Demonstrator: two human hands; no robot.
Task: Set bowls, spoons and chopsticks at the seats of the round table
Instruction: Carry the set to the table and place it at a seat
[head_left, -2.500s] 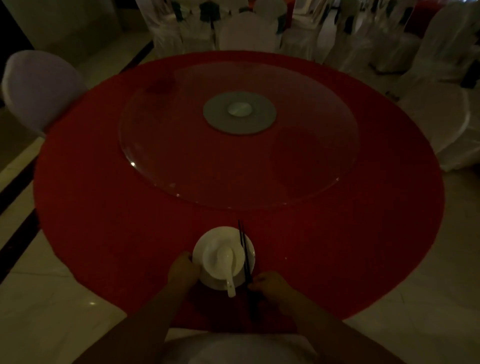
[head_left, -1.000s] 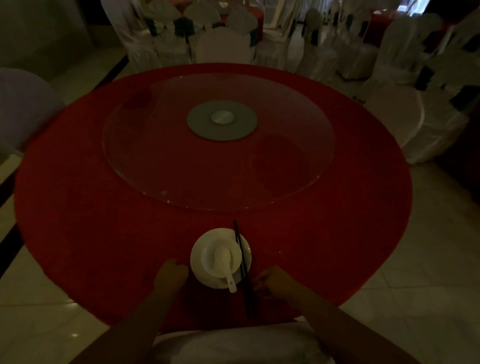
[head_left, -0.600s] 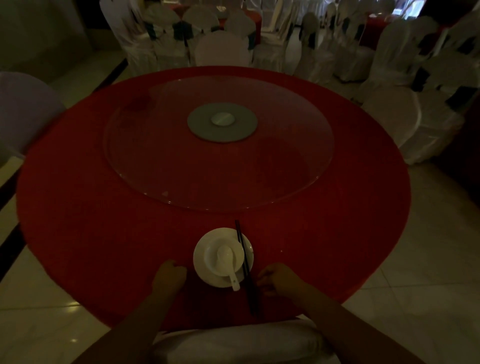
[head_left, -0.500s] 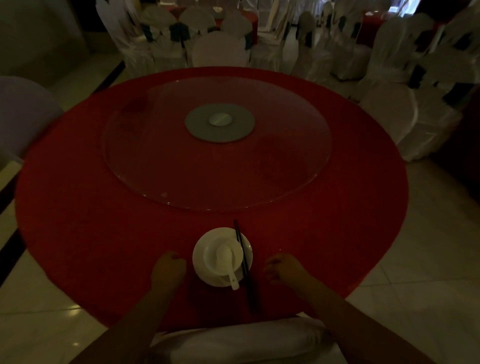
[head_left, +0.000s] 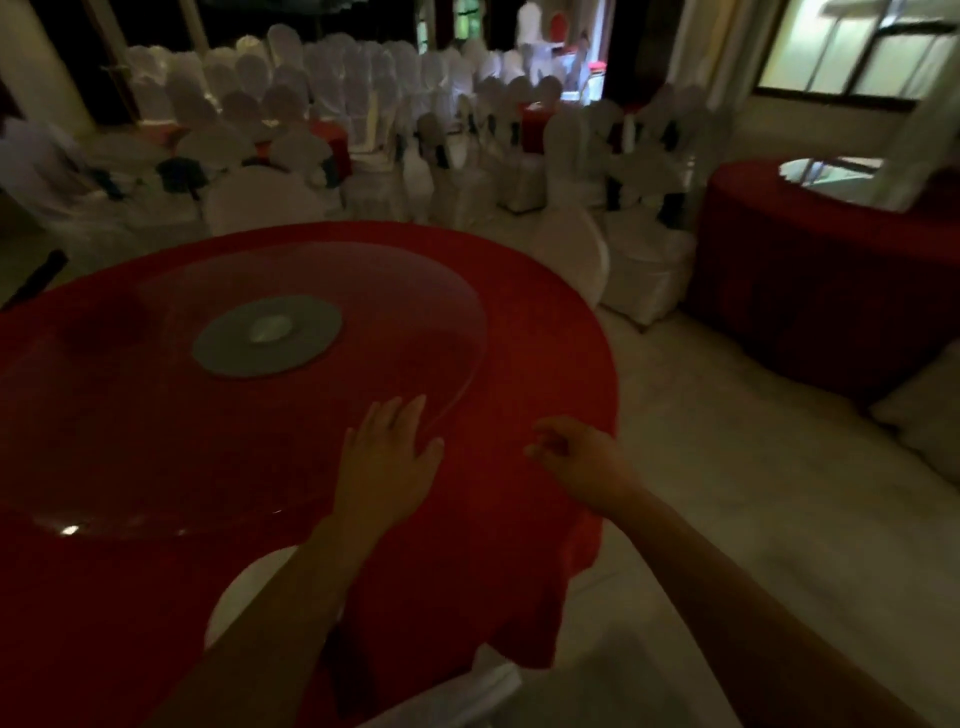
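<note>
Taking my side of the counter (head_left: 519, 322) as six o'clock, my left hand (head_left: 387, 467) is out over the red cloth at about five o'clock. Its palm is down and its fingers are straight and spread, with nothing in them. The fingertips reach the rim of the glass turntable (head_left: 405, 322), but I cannot tell whether they touch it or hover. My right hand (head_left: 576, 457) is at four o'clock, right over the counter's edge. Its fingers are loosely curled with the thumb close to the forefinger, smeared by blur, and I see nothing in them. The grey hub (head_left: 267, 335) sits at the middle of the glass. At six o'clock a pale rounded shape (head_left: 244, 592) shows from under my left forearm. It is half covered and too dim for me to say whether it is a bowl or a plate, and I cannot pick out a spoon or chopsticks. The counter's left side is cut off by the frame. Past twelve o'clock, rows of white-covered chairs (head_left: 644, 260) blur together. A second counter (head_left: 810, 270) at three o'clock is partly out of view.
</note>
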